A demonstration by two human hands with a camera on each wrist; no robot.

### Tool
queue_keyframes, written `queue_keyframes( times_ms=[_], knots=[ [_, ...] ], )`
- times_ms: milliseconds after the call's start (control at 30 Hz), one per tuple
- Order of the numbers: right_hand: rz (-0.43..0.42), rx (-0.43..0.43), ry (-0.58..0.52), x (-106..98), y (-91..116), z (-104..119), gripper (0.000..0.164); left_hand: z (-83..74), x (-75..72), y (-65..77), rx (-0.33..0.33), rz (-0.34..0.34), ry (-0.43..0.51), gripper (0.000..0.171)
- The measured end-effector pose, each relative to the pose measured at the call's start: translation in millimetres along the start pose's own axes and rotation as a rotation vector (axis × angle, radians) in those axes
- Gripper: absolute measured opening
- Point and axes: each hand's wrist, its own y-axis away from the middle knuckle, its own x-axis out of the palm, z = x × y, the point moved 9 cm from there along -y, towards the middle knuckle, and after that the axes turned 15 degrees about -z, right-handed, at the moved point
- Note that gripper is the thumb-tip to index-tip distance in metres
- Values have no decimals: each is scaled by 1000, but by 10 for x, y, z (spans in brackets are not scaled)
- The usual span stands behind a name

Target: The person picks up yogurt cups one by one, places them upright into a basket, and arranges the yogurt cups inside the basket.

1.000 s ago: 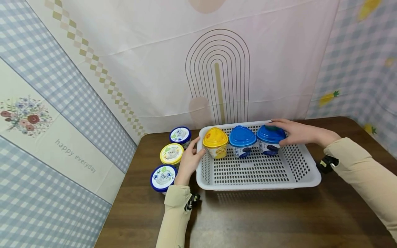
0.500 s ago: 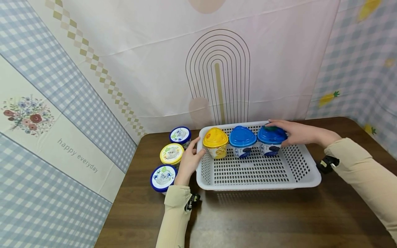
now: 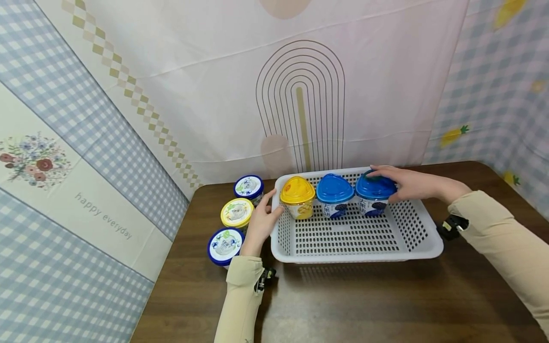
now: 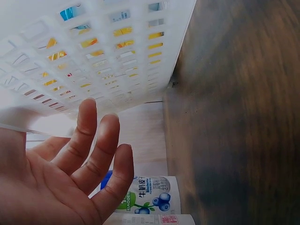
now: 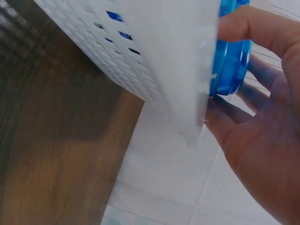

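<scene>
**Right hand (image 3: 411,183) pinched a blue-lidded berry cup (image 3: 371,205) inside a white plastic basket (image 3: 356,258)**

The cup stood upright at the basket's one o'clock, near the back wall; whether its base rested fully on the floor could not be told. The right hand reached over the rim from three o'clock and pinched the domed lid, thumb on the near side, fingers round the far side.

Just beside it, toward nine o'clock, stood a matching blue-lidded cup (image 3: 335,195), and beyond that a yellow-lidded mango cup (image 3: 299,197), both upright.

At the basket's nine o'clock, the left hand (image 3: 260,223) held the rim, thumb over the top and the other fingers loosely bent outside the slotted wall.

Past that hand, three round tubs stood on the dark wooden table (image 3: 343,305): a blue-rimmed tub (image 3: 249,186) farthest back, a yellow-rimmed tub (image 3: 237,213) at its seven o'clock, then a second blue-rimmed tub (image 3: 225,246) at seven o'clock again, partly behind the left wrist. Both arms wore beige sleeves (image 3: 502,233).

At twelve o'clock hung a pale cloth (image 3: 214,105) printed with a lined arch; at about two o'clock, blue checks and pineapples.
</scene>
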Motion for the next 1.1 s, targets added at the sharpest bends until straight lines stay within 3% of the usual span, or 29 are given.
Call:
queue_keyframes(
  times_ms=[833,1100],
  knots=[
    [-35,29,8,-98,57,48,82,5,4,-2,4,3,-6,60],
    [-86,52,-4,-184,149,-8,86,8,-15,17,12,4,-5,60]
  ],
)
